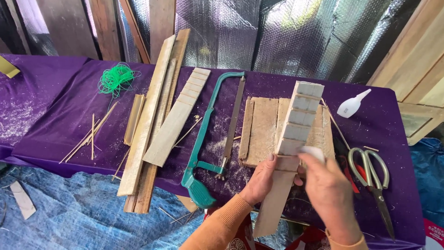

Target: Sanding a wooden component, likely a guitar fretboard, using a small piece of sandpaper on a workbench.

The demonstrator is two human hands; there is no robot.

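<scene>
While the left hand wraps its fingers around the lower part of a long notched wooden strip, holding it tilted up off the counter, the right hand pinches a small pale block against the strip's face, near its middle. Just past the hands, a flat wooden board dusted with sawdust lies on the purple cloth beneath the strip. To its left rests a green-framed hacksaw, handle toward the person. To the right lie scissors with pale handles, and farther back a small white squeeze bottle. Beyond the saw, further left, several long wood slats lie stacked at a slant, with thin sticks beside them. A tangle of green string sits near the far edge.
</scene>
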